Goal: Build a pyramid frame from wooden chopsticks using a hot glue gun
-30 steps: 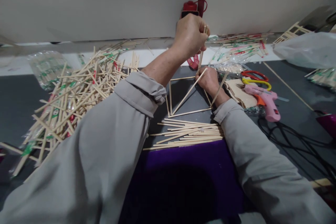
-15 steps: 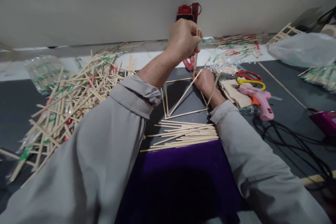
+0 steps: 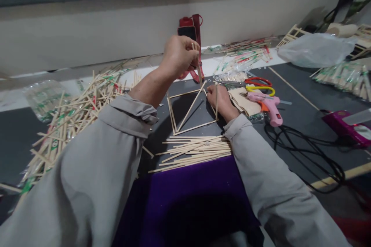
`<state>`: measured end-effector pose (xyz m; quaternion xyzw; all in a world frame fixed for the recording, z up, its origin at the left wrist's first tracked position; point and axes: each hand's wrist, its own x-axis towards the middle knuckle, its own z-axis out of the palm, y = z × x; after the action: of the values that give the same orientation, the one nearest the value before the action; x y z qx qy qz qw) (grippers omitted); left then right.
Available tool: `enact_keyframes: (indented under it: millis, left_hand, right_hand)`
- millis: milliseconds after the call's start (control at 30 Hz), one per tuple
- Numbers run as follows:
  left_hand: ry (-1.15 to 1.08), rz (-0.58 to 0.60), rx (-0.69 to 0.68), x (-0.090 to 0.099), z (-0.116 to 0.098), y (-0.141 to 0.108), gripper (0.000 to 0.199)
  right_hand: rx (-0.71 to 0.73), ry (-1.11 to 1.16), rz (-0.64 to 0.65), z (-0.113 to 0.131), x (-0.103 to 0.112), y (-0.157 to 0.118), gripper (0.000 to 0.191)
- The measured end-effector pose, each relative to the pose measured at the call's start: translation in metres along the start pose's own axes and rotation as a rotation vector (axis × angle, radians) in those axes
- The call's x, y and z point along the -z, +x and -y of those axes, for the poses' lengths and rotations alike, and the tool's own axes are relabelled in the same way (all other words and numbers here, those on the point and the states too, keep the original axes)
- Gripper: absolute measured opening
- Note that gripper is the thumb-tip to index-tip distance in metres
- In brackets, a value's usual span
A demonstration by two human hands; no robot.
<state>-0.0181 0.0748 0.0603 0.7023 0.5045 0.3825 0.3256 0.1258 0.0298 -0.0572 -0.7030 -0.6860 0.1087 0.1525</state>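
My left hand (image 3: 181, 53) pinches a thin wooden chopstick (image 3: 199, 70), held nearly upright with its lower end at the far right corner of a chopstick frame (image 3: 195, 126). The frame is a square lying on the dark tabletop, with further sticks rising from its near corners. My right hand (image 3: 220, 99) is closed at the frame's right side, close to that far corner. Its fingers appear to grip the frame's side, though the contact is partly hidden. Several loose chopsticks (image 3: 197, 150) lie just in front of the frame, beside a purple cloth (image 3: 191, 181).
A heap of chopsticks (image 3: 66, 123) spreads on the left. To the right are scissors (image 3: 259, 85), a pink glue gun (image 3: 269, 104), black cable (image 3: 307, 150) and a purple device (image 3: 342, 127). A red-capped bottle (image 3: 186, 23) stands by the wall, with a plastic bag (image 3: 315, 50) farther right.
The view has shifted, so the scene sits farther left. My right hand has drawn slightly away from the far corner and the upright chopstick's foot; my left hand still holds that chopstick.
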Motion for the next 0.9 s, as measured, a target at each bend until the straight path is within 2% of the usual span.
enact_keyframes:
  millis: [267, 433, 600, 900]
  left_hand:
    - [0.021, -0.036, 0.078, -0.001, -0.007, -0.005, 0.031]
    - [0.001, -0.029, 0.078, 0.002, -0.008, -0.007, 0.035]
    - [-0.024, -0.043, 0.082, 0.003, -0.008, -0.007, 0.048]
    - [-0.025, -0.035, 0.094, 0.011, -0.008, -0.006, 0.039]
  right_hand:
    - [0.005, 0.036, 0.023, 0.002, 0.006, -0.007, 0.038]
    - [-0.01, 0.061, 0.061, 0.004, 0.011, -0.007, 0.039]
    - [-0.013, 0.077, 0.064, 0.006, 0.014, -0.008, 0.039]
    - [0.068, 0.11, -0.074, 0.001, 0.01, -0.003, 0.038]
